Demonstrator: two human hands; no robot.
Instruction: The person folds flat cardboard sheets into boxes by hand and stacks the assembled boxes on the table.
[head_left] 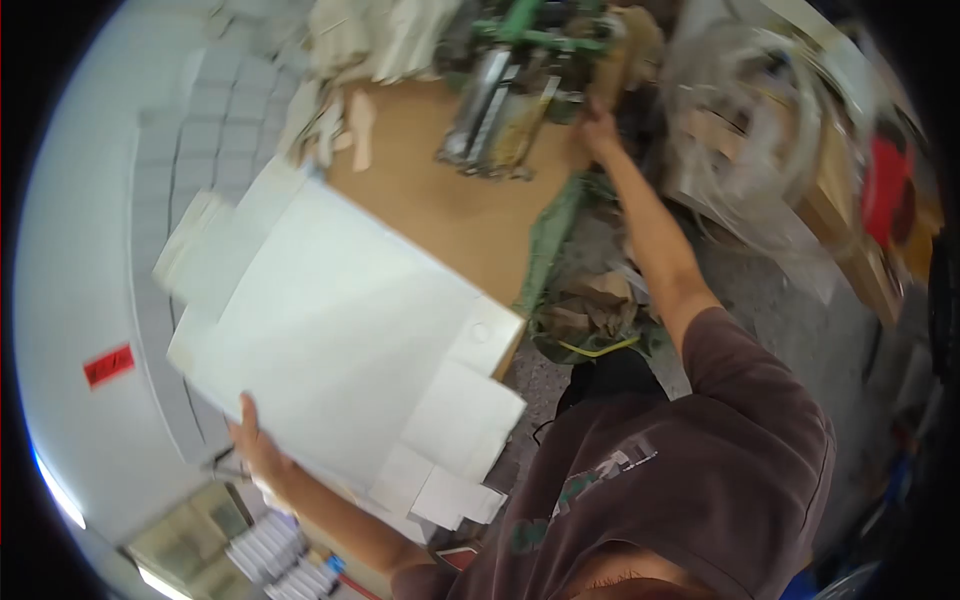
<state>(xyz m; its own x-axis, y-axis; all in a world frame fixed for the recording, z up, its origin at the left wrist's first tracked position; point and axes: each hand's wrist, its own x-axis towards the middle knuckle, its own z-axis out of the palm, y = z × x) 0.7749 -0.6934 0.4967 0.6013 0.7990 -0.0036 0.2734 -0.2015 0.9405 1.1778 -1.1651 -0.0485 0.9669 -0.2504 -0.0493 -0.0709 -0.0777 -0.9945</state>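
Note:
My left hand [255, 445] grips the lower left edge of a large flat white cardboard sheet [330, 320], its thumb on top and its other fingers hidden beneath. The sheet has cut flaps at both ends and lies tilted over a brown tabletop [430, 170]. My right hand [598, 135] is stretched forward at the table's right edge, beside a green-framed machine with metal rollers [500, 105]. Its fingers are blurred, and whether they hold anything is unclear.
Pale gloves or cloth pieces [385, 35] lie at the table's back. A green sack [590, 310] with brown scraps stands below its right edge. Clear plastic wrap [745, 140] and cardboard lie at right. Stacked white boxes [215, 130] line the left wall.

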